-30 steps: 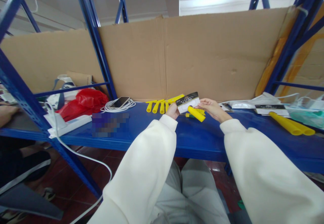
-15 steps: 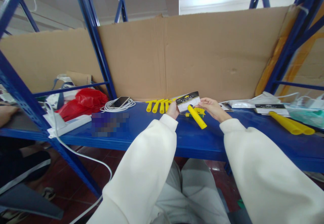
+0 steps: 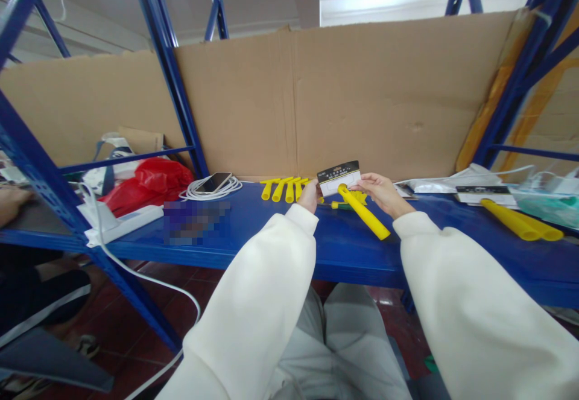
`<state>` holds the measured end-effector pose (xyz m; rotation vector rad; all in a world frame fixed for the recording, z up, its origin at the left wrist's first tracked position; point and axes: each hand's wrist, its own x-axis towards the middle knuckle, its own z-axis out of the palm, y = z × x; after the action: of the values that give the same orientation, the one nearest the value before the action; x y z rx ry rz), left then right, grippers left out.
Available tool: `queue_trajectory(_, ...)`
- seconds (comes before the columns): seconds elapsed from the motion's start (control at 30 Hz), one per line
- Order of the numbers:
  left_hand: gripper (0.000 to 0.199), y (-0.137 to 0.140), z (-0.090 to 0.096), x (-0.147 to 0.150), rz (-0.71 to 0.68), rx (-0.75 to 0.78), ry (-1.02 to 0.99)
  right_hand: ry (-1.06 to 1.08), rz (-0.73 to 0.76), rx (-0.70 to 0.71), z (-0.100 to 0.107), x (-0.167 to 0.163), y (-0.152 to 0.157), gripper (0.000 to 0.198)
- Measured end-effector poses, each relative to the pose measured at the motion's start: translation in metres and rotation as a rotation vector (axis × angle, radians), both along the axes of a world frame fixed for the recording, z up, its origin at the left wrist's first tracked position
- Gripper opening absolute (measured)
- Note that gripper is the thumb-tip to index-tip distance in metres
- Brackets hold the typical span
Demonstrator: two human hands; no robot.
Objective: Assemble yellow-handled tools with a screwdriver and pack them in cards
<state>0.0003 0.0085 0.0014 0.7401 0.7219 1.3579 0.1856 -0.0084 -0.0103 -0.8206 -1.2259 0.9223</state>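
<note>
The left hand (image 3: pixel 309 196) is gripping the left edge of a black-and-white card (image 3: pixel 332 185) and the right hand (image 3: pixel 380 193) is pinching its right edge, while a yellow tube (image 3: pixel 365 213) is jutting from the card's lower middle, between the two hands, and slanting toward the near right over the blue shelf (image 3: pixel 271 237). Beyond and left of the left hand, a row of yellow pieces (image 3: pixel 290 192) is lying by the cardboard (image 3: pixel 362 98); farther left, a red bag (image 3: pixel 154 183) is resting, its contents hidden from view.
</note>
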Motion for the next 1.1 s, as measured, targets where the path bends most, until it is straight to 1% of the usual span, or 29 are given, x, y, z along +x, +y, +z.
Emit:
queue_trajectory(0.13, 0.048, 0.0, -0.002, -0.005, -0.068, 0.029, 0.166, 0.001, -0.018, -0.019, 0.0, 0.0, -0.001, 0.022)
queue_trajectory(0.17, 0.054, -0.001, -0.002, -0.006, -0.088, 0.045, 0.203, -0.002, -0.02, -0.023, 0.0, 0.0, 0.0, 0.022)
queue_trajectory(0.23, 0.059, -0.003, -0.001, -0.007, -0.124, 0.097, 0.255, -0.003, -0.022, -0.023, 0.0, 0.001, 0.0, 0.021)
queue_trajectory(0.33, 0.058, -0.007, 0.0, -0.008, -0.155, 0.176, 0.254, 0.001, -0.029, -0.014, -0.001, 0.002, 0.002, 0.02)
queue_trajectory(0.43, 0.059, -0.009, 0.001, -0.008, -0.162, 0.219, 0.218, 0.004, -0.033, -0.004, -0.001, 0.003, 0.003, 0.019)
queue_trajectory(0.53, 0.048, -0.01, 0.001, -0.006, -0.159, 0.268, 0.23, 0.003, -0.032, -0.007, 0.0, 0.002, 0.002, 0.018)
queue_trajectory(0.6, 0.037, -0.009, -0.002, -0.005, -0.145, 0.306, 0.244, 0.009, -0.035, -0.02, 0.0, 0.001, 0.001, 0.017)
queue_trajectory(0.73, 0.032, -0.001, -0.008, -0.002, -0.07, 0.363, 0.219, 0.031, -0.043, -0.051, 0.0, -0.002, -0.001, 0.018)
queue_trajectory(0.83, 0.025, 0.005, -0.011, -0.002, -0.042, 0.396, 0.203, 0.024, -0.041, -0.044, -0.001, -0.005, -0.001, 0.018)
queue_trajectory(0.97, 0.025, 0.01, -0.013, -0.004, -0.016, 0.416, 0.171, 0.002, -0.04, -0.051, -0.002, -0.007, -0.001, 0.017)
queue_trajectory(1.1, 0.024, 0.011, -0.013, -0.005, 0.024, 0.401, 0.175, -0.007, -0.03, -0.076, -0.002, -0.008, -0.003, 0.014)
